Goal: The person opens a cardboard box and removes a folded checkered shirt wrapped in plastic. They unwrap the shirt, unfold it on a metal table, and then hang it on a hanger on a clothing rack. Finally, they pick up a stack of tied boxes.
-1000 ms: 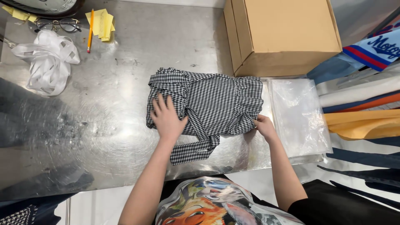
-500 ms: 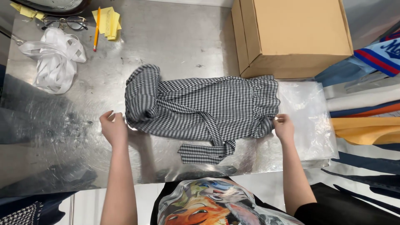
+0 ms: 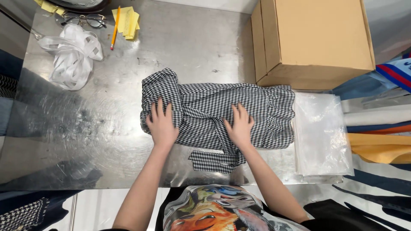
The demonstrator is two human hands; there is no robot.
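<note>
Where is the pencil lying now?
In the head view, the orange pencil lies at the table's far left, between the eyeglasses and the yellow notes.

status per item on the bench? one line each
Black-and-white checked garment: folded, flat on table.
Left hand: open, pressing garment.
Right hand: open, pressing garment.
Brown cardboard box: closed.
Clear plastic bags: stacked flat.
Black-framed glasses: unfolded.

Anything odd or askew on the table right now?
Mostly tidy. The checked garment under the left hand and right hand is bunched unevenly, and its strap trails loose toward the table edge.
</note>
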